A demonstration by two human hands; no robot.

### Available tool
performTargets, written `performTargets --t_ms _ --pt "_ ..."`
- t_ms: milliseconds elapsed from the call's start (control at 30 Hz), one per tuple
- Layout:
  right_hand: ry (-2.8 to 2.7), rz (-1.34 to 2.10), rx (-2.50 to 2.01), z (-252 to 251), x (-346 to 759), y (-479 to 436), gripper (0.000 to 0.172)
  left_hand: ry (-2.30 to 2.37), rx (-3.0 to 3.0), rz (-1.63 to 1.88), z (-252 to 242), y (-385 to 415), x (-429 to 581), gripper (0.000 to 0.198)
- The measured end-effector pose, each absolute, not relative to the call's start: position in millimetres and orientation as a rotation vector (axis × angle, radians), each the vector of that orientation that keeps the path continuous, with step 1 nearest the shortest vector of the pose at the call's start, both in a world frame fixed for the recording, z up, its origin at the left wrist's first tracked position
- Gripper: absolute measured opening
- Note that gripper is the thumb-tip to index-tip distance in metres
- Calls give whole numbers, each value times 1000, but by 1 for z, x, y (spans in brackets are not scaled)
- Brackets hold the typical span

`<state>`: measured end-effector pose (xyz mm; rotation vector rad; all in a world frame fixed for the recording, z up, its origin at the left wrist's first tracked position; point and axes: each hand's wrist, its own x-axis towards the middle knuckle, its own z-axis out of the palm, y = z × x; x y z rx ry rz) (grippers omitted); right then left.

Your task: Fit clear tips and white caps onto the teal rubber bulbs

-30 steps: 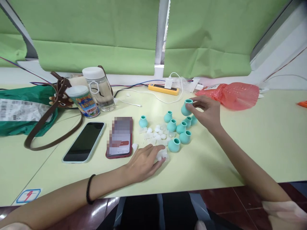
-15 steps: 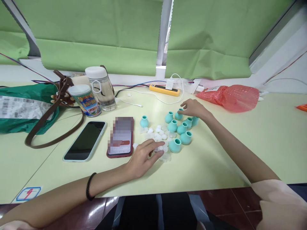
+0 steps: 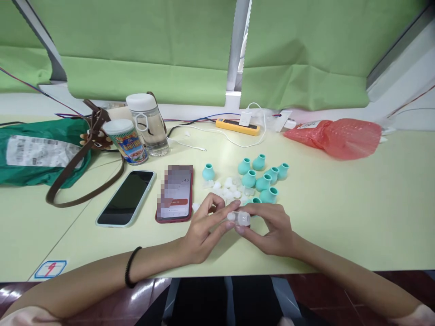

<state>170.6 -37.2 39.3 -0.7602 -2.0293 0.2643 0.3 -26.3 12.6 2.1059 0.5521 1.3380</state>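
Observation:
Between my two hands, above the near part of the table, is a small translucent plastic piece (image 3: 242, 219) with a rounded whitish end. My left hand (image 3: 205, 231) pinches its left end between thumb and fingers. The thumb and fingers of my right hand (image 3: 273, 228) close on its other end. Just beyond the fingers lie several small white and clear plastic pieces (image 3: 228, 183) in a loose pile. Several teal squeeze bulbs (image 3: 263, 183) with open necks stand around the pile, mostly to its right. One teal bulb (image 3: 208, 172) stands apart at the left, and another is partly hidden behind my right hand.
Left of the pile lie a phone with a red case (image 3: 175, 194) and a phone with a pale case (image 3: 126, 198). Behind are a printed canister (image 3: 126, 142), a water bottle (image 3: 149, 127), a bag strap, a yellow power strip (image 3: 238, 127) and a red plastic bag (image 3: 353, 139).
My right hand has left the far teal bulbs and come toward me, meeting my left hand at the translucent piece. My left hand stays nearly in place. The view has shifted slightly.

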Motion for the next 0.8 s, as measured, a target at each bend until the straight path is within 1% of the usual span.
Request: performTargets --t_ms 67,200,333,600,800 --pt "-1987 324 -744 36 169 -36 12 536 2115 1294 12 -27 1 38" --pt "-1941 406 -812 34 168 -36 11 552 2136 1230 13 -27 3 40" --pt "-1935 387 -865 31 169 -35 9 546 2141 1377 14 -26 5 40" --pt "-1868 390 -928 27 170 -37 5 517 2221 1572 21 -18 4 27" --pt "-1861 654 -828 29 177 -37 9 370 2316 1369 28 -14 2 17"
